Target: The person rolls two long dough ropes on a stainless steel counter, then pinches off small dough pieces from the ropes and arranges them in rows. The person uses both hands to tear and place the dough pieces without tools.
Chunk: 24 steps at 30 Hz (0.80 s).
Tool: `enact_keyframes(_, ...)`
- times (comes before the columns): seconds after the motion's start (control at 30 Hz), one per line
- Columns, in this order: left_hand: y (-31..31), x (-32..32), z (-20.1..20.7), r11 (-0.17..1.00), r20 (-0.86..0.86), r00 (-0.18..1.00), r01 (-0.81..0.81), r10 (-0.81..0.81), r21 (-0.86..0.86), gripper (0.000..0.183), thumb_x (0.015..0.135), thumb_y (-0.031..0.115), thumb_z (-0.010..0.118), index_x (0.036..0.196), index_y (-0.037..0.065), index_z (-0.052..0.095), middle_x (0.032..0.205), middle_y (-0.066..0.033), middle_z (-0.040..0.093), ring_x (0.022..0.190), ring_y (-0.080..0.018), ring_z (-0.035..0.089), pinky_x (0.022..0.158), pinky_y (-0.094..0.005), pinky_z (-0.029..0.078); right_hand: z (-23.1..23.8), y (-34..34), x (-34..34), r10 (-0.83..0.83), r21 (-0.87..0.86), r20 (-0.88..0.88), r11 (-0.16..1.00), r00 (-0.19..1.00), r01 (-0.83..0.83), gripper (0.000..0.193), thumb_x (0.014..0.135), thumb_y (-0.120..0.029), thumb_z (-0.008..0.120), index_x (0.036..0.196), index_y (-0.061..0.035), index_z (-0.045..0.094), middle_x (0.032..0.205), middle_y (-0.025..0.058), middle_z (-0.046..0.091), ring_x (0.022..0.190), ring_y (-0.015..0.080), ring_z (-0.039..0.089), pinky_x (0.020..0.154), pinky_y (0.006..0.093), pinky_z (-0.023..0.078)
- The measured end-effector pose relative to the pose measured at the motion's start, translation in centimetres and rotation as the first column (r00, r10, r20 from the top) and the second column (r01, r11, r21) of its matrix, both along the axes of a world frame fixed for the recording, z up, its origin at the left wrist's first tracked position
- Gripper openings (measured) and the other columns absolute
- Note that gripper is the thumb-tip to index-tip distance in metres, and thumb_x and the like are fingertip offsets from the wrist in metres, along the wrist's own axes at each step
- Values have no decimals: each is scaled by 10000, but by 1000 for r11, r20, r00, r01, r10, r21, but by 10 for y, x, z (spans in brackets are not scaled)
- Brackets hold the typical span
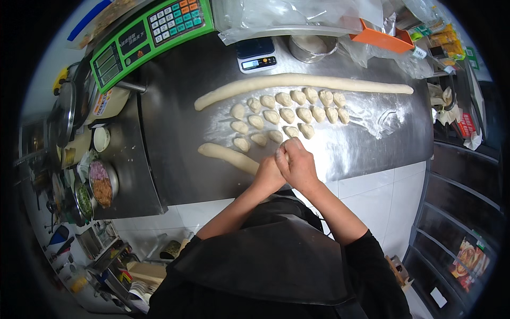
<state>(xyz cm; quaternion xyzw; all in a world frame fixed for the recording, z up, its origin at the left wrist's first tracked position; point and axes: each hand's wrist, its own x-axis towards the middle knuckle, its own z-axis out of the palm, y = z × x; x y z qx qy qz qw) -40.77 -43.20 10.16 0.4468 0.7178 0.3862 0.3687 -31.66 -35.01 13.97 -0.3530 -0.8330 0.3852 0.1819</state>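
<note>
A short rope of dough [228, 155] slants across the near side of the steel table, its right end running into my left hand [269, 174], which is closed around it. Pressed against that is my right hand [297, 164], its fingers closed at the rope's end; the bit of dough between the hands is mostly hidden. Just beyond my knuckles lie several small dough pieces [287, 115] in uneven rows. Behind them a long uncut dough rope [297, 81] stretches across the table.
White flour [380, 119] dusts the steel table [175, 122]. At the back stand a small digital scale [257, 63] and a metal pot [313, 49]. A green-framed price scale display [151, 40] rises at the far left, above bowls of filling [104, 183]. Dark shelving [462, 186] borders the right.
</note>
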Motion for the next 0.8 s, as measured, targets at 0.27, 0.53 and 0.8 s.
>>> enact_keyframes(0.27, -4, 7, 6, 999, 30, 999, 26, -27, 45, 293, 823, 205, 741, 1023, 9, 654, 863, -222, 706, 827, -452, 686, 698, -503, 544, -11, 1, 7, -75, 32, -72, 996, 995, 78, 137, 861, -125, 662, 842, -14, 585, 819, 205, 629, 693, 429, 645, 607, 481, 537)
enact_keyframes(0.53, -1, 14, 6, 999, -31, 999, 30, -30, 22, 287, 797, 190, 766, 982, 3, 650, 825, -255, 690, 818, -448, 696, 708, -495, 552, -40, 18, 19, -263, -18, -2, 965, 965, 263, 163, 885, -132, 630, 827, 14, 585, 707, 259, 638, 663, 456, 658, 598, 488, 535)
enact_keyframes(0.8, -22, 12, 52, 977, 82, 976, 208, -203, -54, 255, 785, 205, 753, 927, 28, 636, 780, -236, 678, 789, -451, 678, 728, -520, 540, -89, 121, 82, -559, 165, 462, 817, 689, 552, 358, 939, -301, 708, 1041, 15, 575, 874, 259, 692, 814, 452, 682, 734, 517, 530)
